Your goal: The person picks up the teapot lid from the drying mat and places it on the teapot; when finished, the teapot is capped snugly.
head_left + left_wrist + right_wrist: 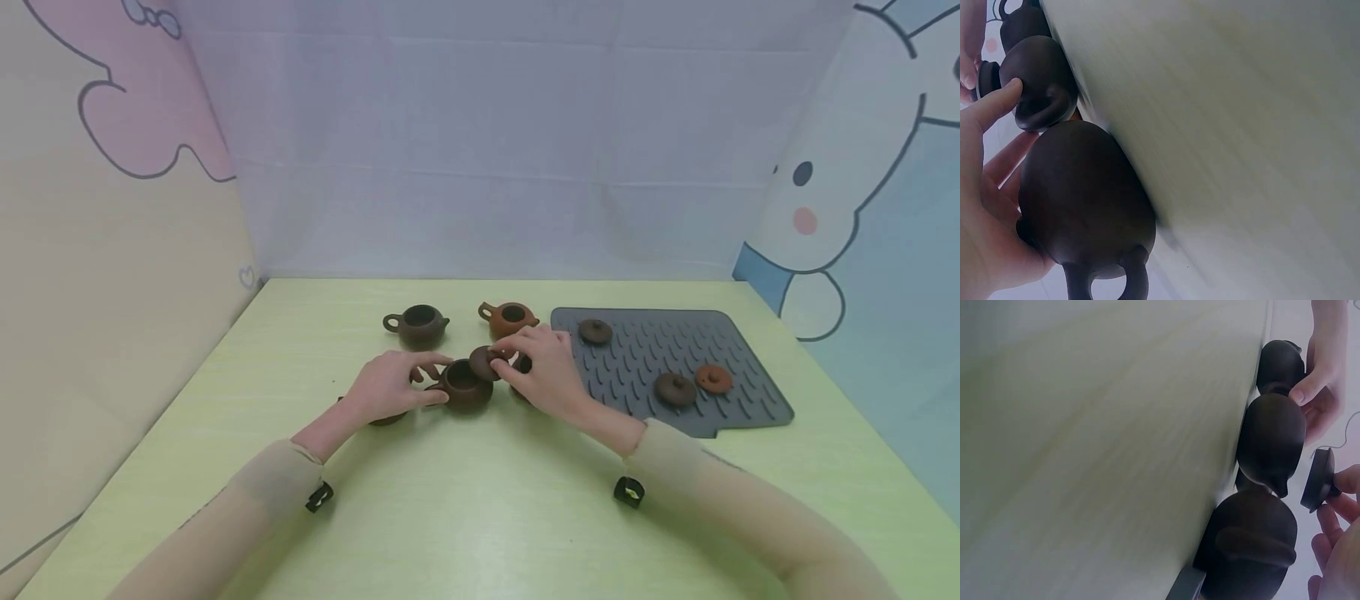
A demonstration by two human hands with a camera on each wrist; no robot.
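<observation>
My left hand (388,387) steadies a dark brown teapot (468,398) at its handle side, thumb against the body and fingers on the other side. The teapot stands upright without a cover, its opening facing up. My right hand (547,372) pinches a dark lid (482,364) by its knob, tilted above the rim's right side. In the right wrist view a gap shows between the lid (1318,479) and the teapot (1272,437). Another dark teapot (1088,194) sits beneath my left palm. A further dark teapot (1247,531) is partly hidden behind my right hand in the head view.
Behind stand an uncovered dark teapot (422,332) and an uncovered reddish-brown teapot (507,323). At right lies a grey ridged mat (630,367), holding a small dark lid (595,332), a larger dark lid (676,389) and a reddish lid (714,379).
</observation>
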